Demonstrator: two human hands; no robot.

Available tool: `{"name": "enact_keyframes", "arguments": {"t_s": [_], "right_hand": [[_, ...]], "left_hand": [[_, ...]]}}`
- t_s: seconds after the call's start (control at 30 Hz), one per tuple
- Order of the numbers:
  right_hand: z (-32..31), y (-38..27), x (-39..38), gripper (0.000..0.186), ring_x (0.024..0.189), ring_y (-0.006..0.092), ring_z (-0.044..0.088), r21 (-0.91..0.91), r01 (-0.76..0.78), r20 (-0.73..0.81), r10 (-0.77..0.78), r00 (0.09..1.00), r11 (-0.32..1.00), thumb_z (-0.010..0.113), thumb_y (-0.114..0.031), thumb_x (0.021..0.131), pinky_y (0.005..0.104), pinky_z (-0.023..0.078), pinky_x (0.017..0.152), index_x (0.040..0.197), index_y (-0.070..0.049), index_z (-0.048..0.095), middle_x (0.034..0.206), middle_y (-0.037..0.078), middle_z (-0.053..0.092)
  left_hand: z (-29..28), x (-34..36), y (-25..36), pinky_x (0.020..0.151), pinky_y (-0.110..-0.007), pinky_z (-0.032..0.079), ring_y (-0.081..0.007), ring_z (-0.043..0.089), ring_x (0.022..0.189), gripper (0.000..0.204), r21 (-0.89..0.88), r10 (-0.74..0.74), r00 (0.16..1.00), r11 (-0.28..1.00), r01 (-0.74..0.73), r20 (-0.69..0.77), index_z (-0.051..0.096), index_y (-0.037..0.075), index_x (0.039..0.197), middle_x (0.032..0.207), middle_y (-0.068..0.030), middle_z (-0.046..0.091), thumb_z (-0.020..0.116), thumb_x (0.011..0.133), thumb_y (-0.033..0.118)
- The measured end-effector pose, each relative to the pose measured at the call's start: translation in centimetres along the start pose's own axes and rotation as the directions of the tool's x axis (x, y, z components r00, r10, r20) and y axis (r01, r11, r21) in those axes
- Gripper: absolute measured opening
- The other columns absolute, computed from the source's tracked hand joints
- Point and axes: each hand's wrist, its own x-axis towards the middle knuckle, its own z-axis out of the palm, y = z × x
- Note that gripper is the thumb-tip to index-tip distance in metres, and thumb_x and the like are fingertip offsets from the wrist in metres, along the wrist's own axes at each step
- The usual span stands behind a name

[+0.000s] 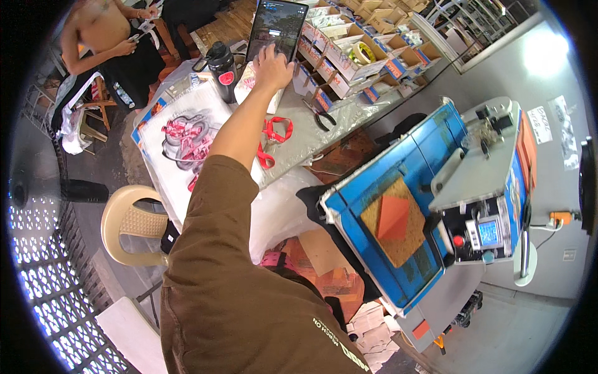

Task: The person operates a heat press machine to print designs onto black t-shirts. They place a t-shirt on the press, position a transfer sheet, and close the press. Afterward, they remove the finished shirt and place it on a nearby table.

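Observation:
My left hand [272, 67] reaches far out over the table, its arm in a brown sleeve. The fingers are spread and slightly bent at the lower part of the dark screen of an upright tablet [277, 28]; whether a fingertip touches the glass I cannot tell. Nothing is held in it. Under the wrist stands a white box [247, 80], partly hidden by the arm. Just left of it is a black bottle [221, 68] with a red round mark. Red lanyard straps [277, 129] and black-handled pliers [324, 118] lie to the right of the forearm. My right hand is out of view.
Printed white sheets [187, 131] cover the table's left side. Cardboard boxes [349, 56] of small goods stand behind. At right, a heat press [476, 206] stands over a blue bed [349, 202] bearing a board and orange square. A beige chair [118, 215] and another person [103, 37] are left.

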Motion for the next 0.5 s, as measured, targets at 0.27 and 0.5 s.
{"name": "enact_keyframes", "arguments": {"t_s": [0.27,0.5], "right_hand": [[3.0,-6.6,-0.6,0.035,0.093,0.0354,0.068,-0.146,0.045,0.061,-0.036,0.997,0.988,0.059,-0.023,0.084,0.0453,0.054,0.078,0.109,0.001,0.065,0.102,0.023,0.069],[3.7,-9.0,0.3,0.039,0.095,0.0361,0.067,-0.198,0.076,0.092,-0.058,0.994,0.977,0.062,-0.024,0.081,0.0439,0.053,0.081,0.111,0.001,0.064,0.103,0.023,0.07]], "left_hand": [[4.5,5.1,-2.6,0.117,-0.062,0.011,-0.0379,0.017,0.147,0.043,0.039,0.022,0.999,0.999,-0.023,0.026,0.07,0.008,0.092,0.156,-0.0161,0.031,0.053,0.095,0.048],[4.5,6.0,-3.4,0.116,-0.062,0.012,-0.0368,0.019,0.146,0.045,0.061,0.069,0.997,0.996,-0.072,0.045,0.071,0.005,0.097,0.153,-0.017,0.035,0.052,0.095,0.046]]}}
